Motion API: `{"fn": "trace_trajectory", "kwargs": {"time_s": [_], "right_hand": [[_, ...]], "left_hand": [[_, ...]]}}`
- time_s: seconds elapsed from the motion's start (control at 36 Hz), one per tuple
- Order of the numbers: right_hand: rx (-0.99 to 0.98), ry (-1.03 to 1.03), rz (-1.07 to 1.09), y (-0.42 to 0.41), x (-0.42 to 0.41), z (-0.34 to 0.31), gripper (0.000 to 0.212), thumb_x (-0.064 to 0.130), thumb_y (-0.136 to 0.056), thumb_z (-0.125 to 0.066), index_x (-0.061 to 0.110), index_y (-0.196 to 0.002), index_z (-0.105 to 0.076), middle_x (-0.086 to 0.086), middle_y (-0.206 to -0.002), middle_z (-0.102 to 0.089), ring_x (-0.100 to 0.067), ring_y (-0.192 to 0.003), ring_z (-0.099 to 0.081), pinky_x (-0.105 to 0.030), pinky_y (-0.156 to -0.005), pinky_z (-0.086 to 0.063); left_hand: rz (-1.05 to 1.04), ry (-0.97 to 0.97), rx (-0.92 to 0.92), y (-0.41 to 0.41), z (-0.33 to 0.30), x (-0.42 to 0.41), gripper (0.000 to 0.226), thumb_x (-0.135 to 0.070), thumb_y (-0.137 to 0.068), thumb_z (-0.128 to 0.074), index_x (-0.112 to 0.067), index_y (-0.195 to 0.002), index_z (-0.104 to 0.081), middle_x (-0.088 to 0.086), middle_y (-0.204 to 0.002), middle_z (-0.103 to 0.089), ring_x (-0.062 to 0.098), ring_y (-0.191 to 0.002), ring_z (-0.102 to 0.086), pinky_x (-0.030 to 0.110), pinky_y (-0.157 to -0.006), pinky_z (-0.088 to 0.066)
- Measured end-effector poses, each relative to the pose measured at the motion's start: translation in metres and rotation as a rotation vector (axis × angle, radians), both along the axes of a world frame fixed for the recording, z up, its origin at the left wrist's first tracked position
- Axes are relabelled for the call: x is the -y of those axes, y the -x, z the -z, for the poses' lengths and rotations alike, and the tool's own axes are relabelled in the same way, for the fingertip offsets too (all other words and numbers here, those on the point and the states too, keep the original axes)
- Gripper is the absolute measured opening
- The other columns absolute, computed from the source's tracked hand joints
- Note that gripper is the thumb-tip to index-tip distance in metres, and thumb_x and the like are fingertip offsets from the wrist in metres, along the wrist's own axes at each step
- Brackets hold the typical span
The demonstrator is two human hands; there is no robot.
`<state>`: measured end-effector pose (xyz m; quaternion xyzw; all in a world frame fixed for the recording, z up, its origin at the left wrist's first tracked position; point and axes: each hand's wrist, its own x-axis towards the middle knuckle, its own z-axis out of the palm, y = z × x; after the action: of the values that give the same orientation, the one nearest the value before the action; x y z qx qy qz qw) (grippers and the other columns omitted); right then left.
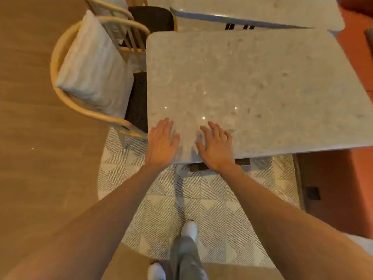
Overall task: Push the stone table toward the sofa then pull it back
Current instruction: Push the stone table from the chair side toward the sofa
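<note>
The stone table point(252, 81) has a pale grey marble-like top and fills the middle of the head view. My left hand point(162, 143) lies flat on its near left corner, fingers spread. My right hand point(217, 145) rests flat on the near edge just to the right, fingers apart. Neither hand grips anything. An orange-red sofa point(355, 43) shows at the right edge, beyond the table's far right side, and lower right.
A wooden chair point(66, 98) with a white cushion point(94, 67) stands tight against the table's left side. A second stone table point(262, 11) sits behind. A patterned rug point(201, 199) lies under the table and my feet. Wooden floor spreads to the left.
</note>
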<state>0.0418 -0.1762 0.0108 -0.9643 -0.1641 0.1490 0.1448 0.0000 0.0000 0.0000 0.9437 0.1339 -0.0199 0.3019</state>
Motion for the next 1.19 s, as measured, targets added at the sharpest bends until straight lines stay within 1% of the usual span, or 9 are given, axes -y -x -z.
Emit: {"fn": "trace_trajectory", "kwargs": {"time_s": [0.06,0.14,0.19,0.25,0.33,0.47,0.89,1.03,1.19], "right_hand": [[0.088,0.055,-0.033,-0.006,-0.005,0.010,0.057,0.046,-0.104,-0.031,0.019,-0.155,-0.030,-0.008,-0.166,-0.021,-0.025,-0.154,-0.016,-0.051,-0.123,-0.013],[0.097,0.078,-0.035,-0.008,-0.014,0.036,0.061,0.047,-0.105,-0.027,0.014,-0.157,-0.026,-0.011,-0.167,-0.018,-0.028,-0.155,-0.012,-0.051,-0.125,-0.008],[0.129,0.107,-0.022,-0.003,-0.019,0.054,0.063,0.048,-0.105,-0.027,0.013,-0.158,-0.024,-0.012,-0.168,-0.016,-0.029,-0.156,-0.009,-0.051,-0.126,-0.006],[0.219,0.142,0.013,-0.001,-0.022,0.064,0.064,0.049,-0.103,-0.029,0.013,-0.156,-0.030,-0.013,-0.166,-0.023,-0.030,-0.155,-0.016,-0.053,-0.125,-0.011],[0.328,0.126,0.040,-0.002,-0.025,0.074,0.063,0.049,-0.098,-0.036,0.014,-0.149,-0.040,-0.013,-0.160,-0.037,-0.030,-0.150,-0.029,-0.052,-0.122,-0.019],[0.427,0.110,0.047,-0.006,-0.026,0.084,0.062,0.049,-0.095,-0.040,0.015,-0.146,-0.044,-0.012,-0.156,-0.042,-0.031,-0.147,-0.034,-0.050,-0.119,-0.019],[0.389,0.073,0.088,-0.015,-0.040,0.075,0.062,0.049,-0.092,-0.042,0.015,-0.143,-0.048,-0.011,-0.154,-0.044,-0.031,-0.145,-0.036,-0.052,-0.118,-0.024],[0.380,0.077,0.102,-0.026,-0.054,0.077,0.062,0.050,-0.094,-0.037,0.015,-0.144,-0.046,-0.012,-0.156,-0.042,-0.032,-0.146,-0.034,-0.052,-0.118,-0.023],[0.393,0.063,0.112,-0.038,-0.071,0.078,0.063,0.049,-0.094,-0.034,0.013,-0.144,-0.047,-0.014,-0.156,-0.041,-0.034,-0.146,-0.034,-0.054,-0.118,-0.023]], "left_hand": [[0.038,-0.121,0.024,-0.005,0.009,0.003,0.055,-0.034,-0.105,-0.038,-0.008,-0.153,-0.035,0.010,-0.163,-0.029,0.024,-0.153,-0.022,0.046,-0.124,-0.015],[0.057,-0.228,0.009,-0.004,0.033,0.008,0.059,-0.035,-0.104,-0.035,-0.006,-0.155,-0.030,0.010,-0.165,-0.025,0.023,-0.154,-0.019,0.047,-0.125,-0.012],[0.076,-0.378,0.042,0.001,0.048,0.010,0.061,-0.037,-0.104,-0.032,-0.003,-0.155,-0.028,0.012,-0.165,-0.026,0.024,-0.154,-0.020,0.047,-0.125,-0.014],[0.056,-0.460,0.098,0.001,0.059,0.010,0.063,-0.038,-0.102,-0.032,-0.003,-0.155,-0.030,0.013,-0.163,-0.029,0.025,-0.153,-0.024,0.047,-0.124,-0.017],[0.033,-0.451,0.159,-0.002,0.071,0.011,0.066,-0.040,-0.098,-0.034,-0.001,-0.153,-0.033,0.015,-0.162,-0.033,0.025,-0.151,-0.027,0.048,-0.124,-0.019],[0.042,-0.469,0.231,-0.005,0.083,0.008,0.067,-0.039,-0.097,-0.035,0.002,-0.151,-0.037,0.017,-0.161,-0.034,0.028,-0.152,-0.028,0.049,-0.124,-0.019],[0.036,-0.443,0.269,-0.019,0.081,-0.006,0.067,-0.040,-0.095,-0.039,0.000,-0.149,-0.041,0.014,-0.159,-0.039,0.027,-0.150,-0.030,0.047,-0.124,-0.019],[0.015,-0.421,0.380,-0.034,0.080,-0.020,0.059,-0.031,-0.093,-0.045,0.001,-0.142,-0.052,0.015,-0.151,-0.050,0.028,-0.145,-0.041,0.049,-0.121,-0.027],[0.024,-0.419,0.391,-0.051,0.080,-0.037,0.059,-0.032,-0.093,-0.043,-0.001,-0.142,-0.052,0.014,-0.152,-0.049,0.026,-0.145,-0.041,0.044,-0.123,-0.024]]}}
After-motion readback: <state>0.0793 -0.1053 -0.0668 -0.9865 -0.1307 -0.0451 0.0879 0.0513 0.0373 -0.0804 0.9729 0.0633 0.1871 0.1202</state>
